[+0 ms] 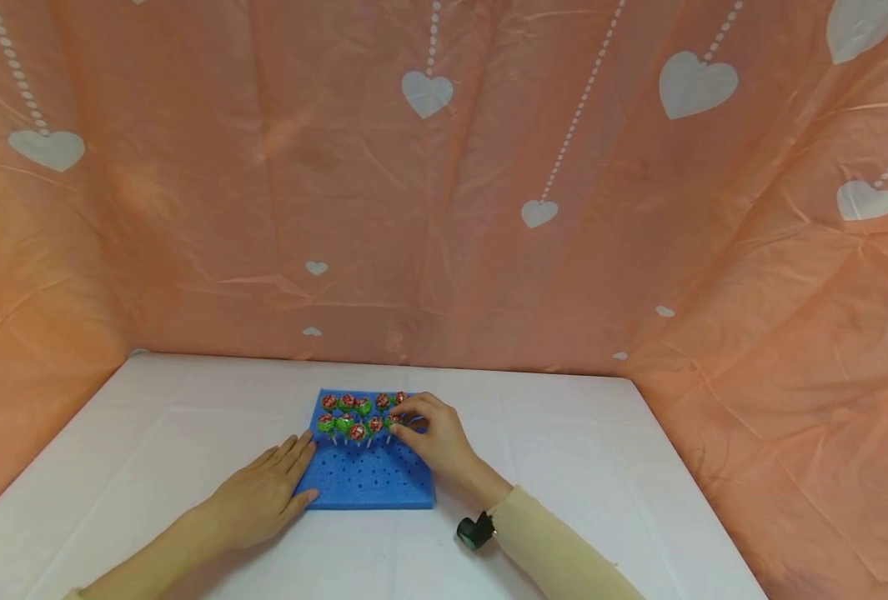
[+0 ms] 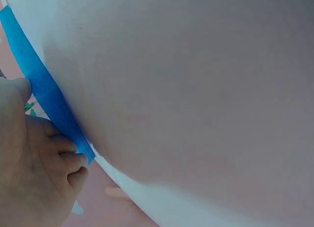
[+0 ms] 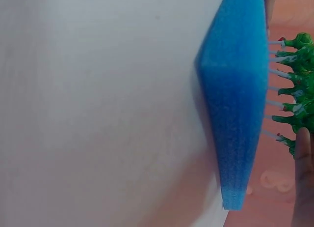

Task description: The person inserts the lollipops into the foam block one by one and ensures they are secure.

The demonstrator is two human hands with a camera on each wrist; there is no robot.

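A blue foam board (image 1: pixel 368 487) dotted with small holes lies on the table. Several lollipops (image 1: pixel 357 432) in red and green wrappers stand in two rows in its far half, white sticks down in the foam. With thumb and forefinger my right hand (image 1: pixel 444 437) pinches the lollipop (image 1: pixel 393 421) at the right end of the nearer row. My left hand (image 1: pixel 259 496) rests against the board's left edge, fingers straight and thumb at the near corner. Seen in the right wrist view, the green wrapper undersides (image 3: pixel 299 84) sit above the board's side (image 3: pixel 233 114).
A white cloth (image 1: pixel 188 433) covers the table around the board. Orange curtains (image 1: pixel 383 208) with white hearts hang behind and at both sides. A small black device (image 1: pixel 475 531) is strapped at the right wrist beside a beige sleeve (image 1: pixel 549 542).
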